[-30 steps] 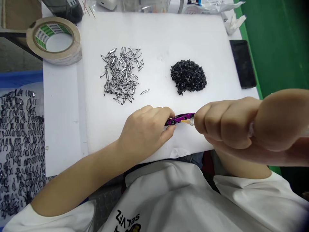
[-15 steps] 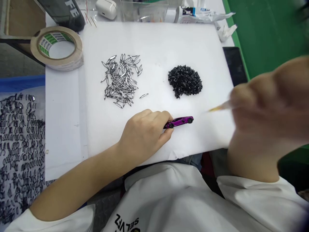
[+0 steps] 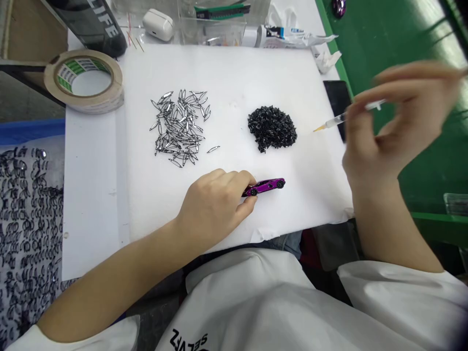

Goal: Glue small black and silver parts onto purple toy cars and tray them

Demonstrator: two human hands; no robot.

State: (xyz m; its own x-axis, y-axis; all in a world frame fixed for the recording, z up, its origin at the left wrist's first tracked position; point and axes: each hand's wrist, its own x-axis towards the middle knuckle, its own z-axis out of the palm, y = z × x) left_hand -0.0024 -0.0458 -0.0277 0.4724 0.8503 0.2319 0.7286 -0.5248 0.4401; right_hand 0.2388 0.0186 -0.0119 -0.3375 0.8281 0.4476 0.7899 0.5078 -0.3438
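Observation:
My left hand (image 3: 217, 209) pinches the left end of a purple toy car (image 3: 268, 185) between thumb and fingers, with the car's wheels and side in sight above the white foam sheet (image 3: 219, 68). On the right, my right hand (image 3: 391, 122) is raised and partly blurred. Between its thumb and fingers it grips a small clear syringe (image 3: 334, 121) with a yellow tip that points left. Nearest the syringe tip lies a heap of small black pieces (image 3: 272, 127). Farther left is a loose pile of thin, clear, black-edged pieces (image 3: 179, 126), with one lying apart.
A tape roll (image 3: 84, 80) and a dark bottle (image 3: 89, 24) stand at the upper left. Along the back are a white earbud case (image 3: 158, 24), a clear tray holding a green cutter (image 3: 222, 10) and a tube (image 3: 292, 37). A dark phone-like slab (image 3: 337, 100) lies at right.
My right hand has lifted away from the toy car, up and back, with the syringe still in it. My left hand keeps its hold on the car. The view has shifted slightly.

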